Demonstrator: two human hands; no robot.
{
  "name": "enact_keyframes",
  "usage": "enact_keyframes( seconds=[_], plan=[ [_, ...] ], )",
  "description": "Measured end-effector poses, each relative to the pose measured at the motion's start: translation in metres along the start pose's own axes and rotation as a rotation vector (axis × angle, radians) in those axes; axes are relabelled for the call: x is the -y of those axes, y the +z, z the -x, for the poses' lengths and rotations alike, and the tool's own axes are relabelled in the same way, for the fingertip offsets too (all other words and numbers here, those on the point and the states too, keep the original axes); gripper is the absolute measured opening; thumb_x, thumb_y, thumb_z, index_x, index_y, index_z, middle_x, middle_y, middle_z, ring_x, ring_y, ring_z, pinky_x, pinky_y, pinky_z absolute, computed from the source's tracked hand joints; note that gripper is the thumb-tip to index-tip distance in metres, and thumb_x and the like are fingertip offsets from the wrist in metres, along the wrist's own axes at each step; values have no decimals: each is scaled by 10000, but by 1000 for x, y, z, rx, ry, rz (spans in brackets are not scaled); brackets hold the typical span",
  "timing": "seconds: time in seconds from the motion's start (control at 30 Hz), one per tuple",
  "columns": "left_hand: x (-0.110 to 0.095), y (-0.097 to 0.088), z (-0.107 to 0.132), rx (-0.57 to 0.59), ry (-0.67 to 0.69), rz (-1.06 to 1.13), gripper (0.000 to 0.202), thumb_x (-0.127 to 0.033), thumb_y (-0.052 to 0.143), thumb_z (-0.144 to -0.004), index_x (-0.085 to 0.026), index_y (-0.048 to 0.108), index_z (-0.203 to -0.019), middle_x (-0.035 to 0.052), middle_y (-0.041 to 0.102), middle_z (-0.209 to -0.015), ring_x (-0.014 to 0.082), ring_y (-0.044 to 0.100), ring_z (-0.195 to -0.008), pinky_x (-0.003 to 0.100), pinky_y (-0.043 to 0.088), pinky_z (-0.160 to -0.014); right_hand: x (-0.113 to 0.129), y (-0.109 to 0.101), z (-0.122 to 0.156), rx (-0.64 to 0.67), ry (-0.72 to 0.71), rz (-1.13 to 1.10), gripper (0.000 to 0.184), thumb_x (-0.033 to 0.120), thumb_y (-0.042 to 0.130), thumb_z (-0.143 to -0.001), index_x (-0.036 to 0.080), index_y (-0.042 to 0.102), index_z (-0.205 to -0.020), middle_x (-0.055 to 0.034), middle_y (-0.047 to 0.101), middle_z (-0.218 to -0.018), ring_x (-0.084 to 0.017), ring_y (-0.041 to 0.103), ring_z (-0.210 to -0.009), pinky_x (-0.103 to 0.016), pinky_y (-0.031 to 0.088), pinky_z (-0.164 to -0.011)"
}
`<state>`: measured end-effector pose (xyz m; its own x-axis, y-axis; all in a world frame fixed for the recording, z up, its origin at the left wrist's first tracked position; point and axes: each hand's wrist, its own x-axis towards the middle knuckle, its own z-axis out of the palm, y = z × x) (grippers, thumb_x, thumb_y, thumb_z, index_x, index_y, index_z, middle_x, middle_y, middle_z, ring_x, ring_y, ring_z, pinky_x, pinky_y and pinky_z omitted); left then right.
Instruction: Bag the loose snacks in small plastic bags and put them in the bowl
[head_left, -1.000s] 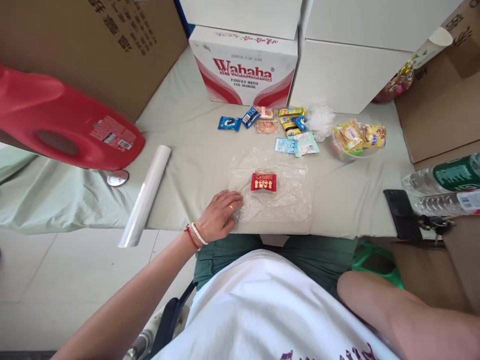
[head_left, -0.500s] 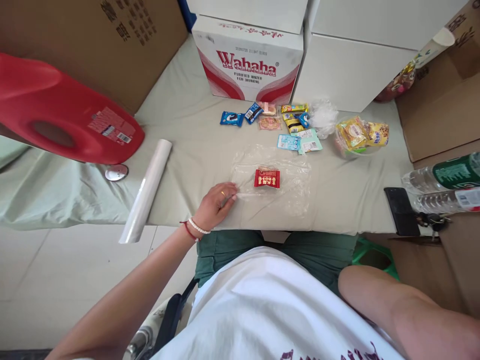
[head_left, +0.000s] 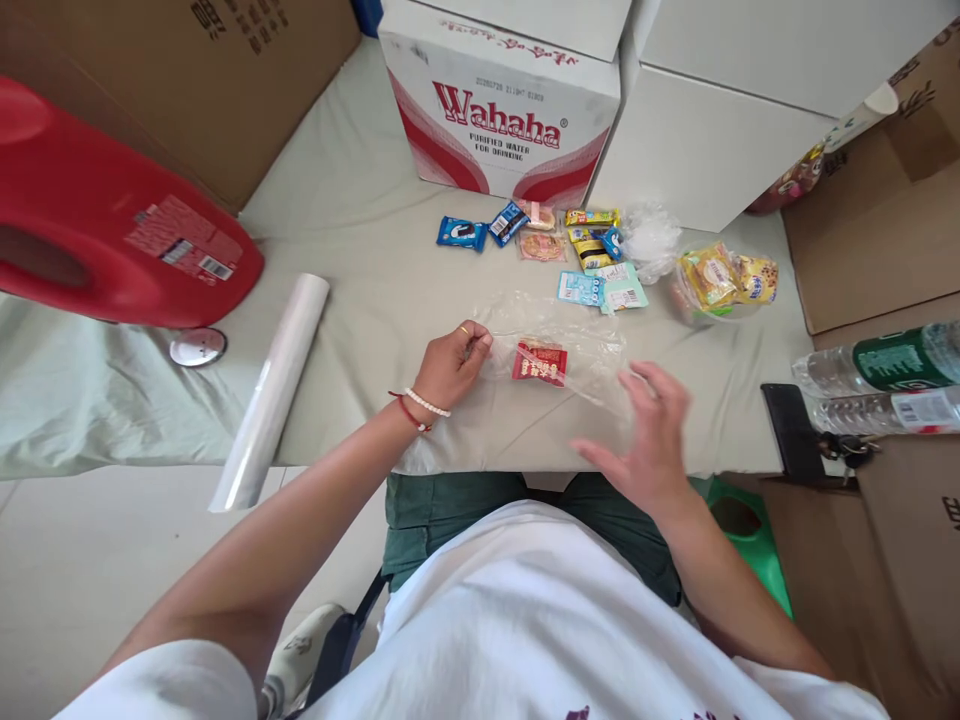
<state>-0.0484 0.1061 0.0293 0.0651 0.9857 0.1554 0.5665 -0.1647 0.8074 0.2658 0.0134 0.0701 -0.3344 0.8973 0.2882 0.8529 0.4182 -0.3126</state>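
Observation:
A clear plastic bag [head_left: 592, 350] lies on the cloth-covered table with a small red snack packet [head_left: 540, 363] at its middle. My left hand [head_left: 455, 362] pinches the bag's left edge between thumb and fingers, lifting it a little. Over the bag's right side hovers my right hand [head_left: 645, 435], slightly blurred, thumb and fingers spread apart with nothing in them. Whether the packet is inside the bag or under its film, I cannot tell for sure; a fold of plastic crosses over it.
Blue snack packets [head_left: 461, 233], yellow packets [head_left: 592, 248] and a crumpled clear bag [head_left: 651, 240] lie farther back before a Wahaha carton [head_left: 502, 120]. A plastic roll [head_left: 274, 390] and red jug [head_left: 150, 220] stand left. Right are a snack bowl [head_left: 701, 310], phone [head_left: 791, 430] and bottles [head_left: 900, 362].
My right hand has come in from the lower right to above the bag. My left hand has closed on the bag's left edge and raised it, and plastic now crosses the red packet.

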Motion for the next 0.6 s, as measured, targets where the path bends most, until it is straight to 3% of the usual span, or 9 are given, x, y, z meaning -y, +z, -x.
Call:
enact_keyframes(
  seconds=[0.1,0.17,0.27,0.33,0.4,0.47,0.53,0.6],
  plan=[
    [9,4,-4,1,-48,-56,317,-480,458,-993,-218,621,-919,-14,633,-658,163,557,-593,288,408,-626,-20,30,-15,4,81,-108,416,431,553,-1025,206,633,-1366,-174,685,-1244,-345,594,-1216,-569,504,-1042],
    [14,6,-7,-2,-70,-83,324,-485,464,-988,-216,629,-919,-21,589,-629,166,543,-584,293,390,-617,-39,40,-30,41,171,-228,321,390,482,-1040,213,715,-1173,-122,737,-1077,-287,656,-1065,-488,532,-988],
    [22,8,-16,-18,-91,-117,316,-486,494,-980,-213,649,-946,-20,575,-642,175,555,-608,304,409,-636,-67,37,-56,125,367,-337,334,440,506,-1006,201,731,-1069,-91,745,-969,-246,682,-899,-396,552,-864],
    [26,5,-23,-54,-72,-144,297,-469,518,-974,-209,660,-1004,7,623,-736,194,602,-699,323,458,-696,-80,26,-75,211,441,-225,322,431,564,-958,196,735,-1096,-85,737,-907,-250,663,-841,-381,537,-807],
    [26,-5,-25,-182,-18,-204,283,-433,533,-975,-200,665,-1067,69,674,-922,233,646,-887,372,501,-829,-86,14,-96,238,405,-27,340,394,604,-923,194,736,-1164,-104,741,-935,-288,646,-911,-404,517,-837],
    [19,-18,-17,-402,41,-304,261,-374,530,-986,-189,669,-1107,128,668,-1081,275,626,-1064,442,483,-956,-84,5,-118,202,306,94,377,377,584,-944,192,720,-1244,-126,747,-1017,-322,629,-1007,-435,499,-900],
    [2,-28,-1,-600,128,-409,230,-287,517,-990,-193,679,-1124,141,664,-1107,289,607,-1100,482,451,-983,-73,5,-143,195,203,96,393,362,514,-995,183,697,-1294,-141,744,-1098,-325,632,-1048,-442,491,-938],
    [-20,-30,18,-635,325,-473,249,-180,514,-956,-231,693,-1121,102,695,-1056,258,622,-992,461,441,-913,-58,16,-168,265,104,79,425,324,487,-1010,165,660,-1364,-164,716,-1227,-326,633,-1108,-434,491,-961]
  ],
)
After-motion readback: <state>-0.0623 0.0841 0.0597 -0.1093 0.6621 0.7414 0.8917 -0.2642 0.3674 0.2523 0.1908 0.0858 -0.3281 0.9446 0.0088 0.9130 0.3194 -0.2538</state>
